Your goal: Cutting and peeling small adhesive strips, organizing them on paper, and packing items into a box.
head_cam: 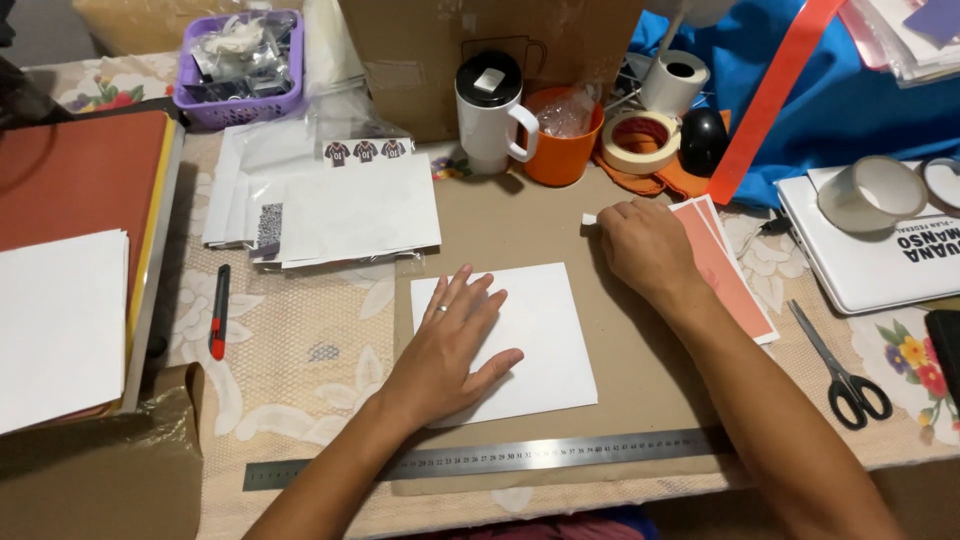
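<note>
White paper sheet (535, 340) lies flat under the left hand (450, 345), fingers spread open. Right hand (645, 245) pinches a small white piece (589, 218) just beyond it.

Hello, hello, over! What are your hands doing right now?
Left hand flat on white sheet. Right hand pinching small white piece by salmon cards. Steel ruler lies below.

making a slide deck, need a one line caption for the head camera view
Left hand flat on a white sheet above a steel ruler; right hand pinches a small white piece beside salmon cards.
</note>
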